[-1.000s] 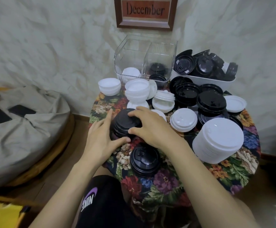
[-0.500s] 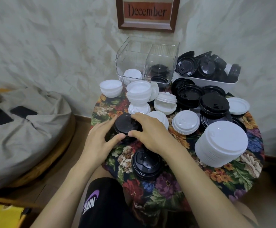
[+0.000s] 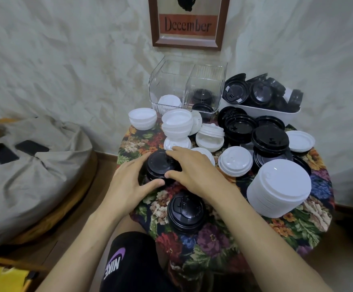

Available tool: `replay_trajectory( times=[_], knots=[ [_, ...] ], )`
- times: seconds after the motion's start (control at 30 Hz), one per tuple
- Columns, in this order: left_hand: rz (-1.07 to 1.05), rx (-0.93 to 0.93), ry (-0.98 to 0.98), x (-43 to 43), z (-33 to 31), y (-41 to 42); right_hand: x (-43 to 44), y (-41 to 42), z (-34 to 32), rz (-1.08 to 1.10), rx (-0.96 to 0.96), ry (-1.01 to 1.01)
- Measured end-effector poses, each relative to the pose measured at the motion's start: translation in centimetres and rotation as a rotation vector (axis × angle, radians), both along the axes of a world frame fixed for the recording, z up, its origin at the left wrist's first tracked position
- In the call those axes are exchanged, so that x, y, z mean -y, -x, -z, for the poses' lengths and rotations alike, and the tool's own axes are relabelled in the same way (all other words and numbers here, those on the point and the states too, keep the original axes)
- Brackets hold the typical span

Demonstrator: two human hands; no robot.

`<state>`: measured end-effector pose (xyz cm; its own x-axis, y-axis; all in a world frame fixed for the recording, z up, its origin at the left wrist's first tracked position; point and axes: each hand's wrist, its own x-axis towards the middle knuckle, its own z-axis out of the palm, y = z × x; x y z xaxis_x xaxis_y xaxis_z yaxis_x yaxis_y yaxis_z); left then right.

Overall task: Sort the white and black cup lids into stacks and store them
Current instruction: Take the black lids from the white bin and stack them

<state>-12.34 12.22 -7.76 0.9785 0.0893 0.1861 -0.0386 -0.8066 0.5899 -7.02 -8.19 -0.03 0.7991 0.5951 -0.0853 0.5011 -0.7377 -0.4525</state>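
Observation:
A short stack of black lids point(image 3: 158, 165) stands near the left edge of the floral table point(image 3: 213, 241). My left hand point(image 3: 129, 184) cups its left side, thumb curled along the front. My right hand point(image 3: 192, 169) wraps over its top and right side. Another black lid stack point(image 3: 185, 211) sits nearer to me. A tall white lid stack point(image 3: 278, 188) stands at the right. A clear two-part bin point(image 3: 186, 87) at the back holds white lids on its left and black lids on its right.
A white tray point(image 3: 261, 110) heaped with black lids sits at the back right. Loose white stacks point(image 3: 143, 119) and black stacks point(image 3: 270, 140) crowd the table's far half. A grey cushion point(image 3: 30, 165) with two phones lies left of the table.
Both hands stay around the black stack and have closed in on it a little; the view has tilted slightly downward.

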Motion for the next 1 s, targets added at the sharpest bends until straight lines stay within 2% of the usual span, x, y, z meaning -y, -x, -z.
replay_trajectory(
  times=[0.1, 0.2, 0.43, 0.63, 0.77, 0.8, 0.9, 1.0],
  knots=[
    [0.012, -0.006, 0.013, 0.2, -0.3, 0.0, 0.4, 0.2, 0.0, 0.032, 0.004, -0.021],
    [0.020, 0.020, -0.059, 0.8, -0.3, -0.1, 0.6, 0.4, 0.5, 0.052, -0.021, -0.081],
    [-0.110, 0.084, -0.146, -0.7, -0.1, -1.7, 3.9, 3.1, 1.5, 0.220, -0.156, -0.407],
    [-0.106, 0.026, -0.009, -2.1, -0.1, -2.4, 8.5, 7.2, 3.4, 0.322, -0.195, -0.560],
    [-0.063, 0.226, 0.043, 1.1, 0.1, 2.2, 10.1, 8.7, 4.4, 0.354, -0.296, -0.565],
    [-0.012, 0.213, 0.066, 2.0, 0.1, 3.4, 10.3, 9.0, 4.4, 0.337, -0.332, -0.545],
    [0.159, 0.015, 0.139, 3.9, -0.3, 6.1, 9.9, 9.3, 4.1, 0.249, -0.345, -0.378],
    [0.269, -0.093, 0.059, 4.4, -1.1, 6.7, 9.2, 9.5, 3.9, 0.198, -0.257, -0.264]
  ],
)
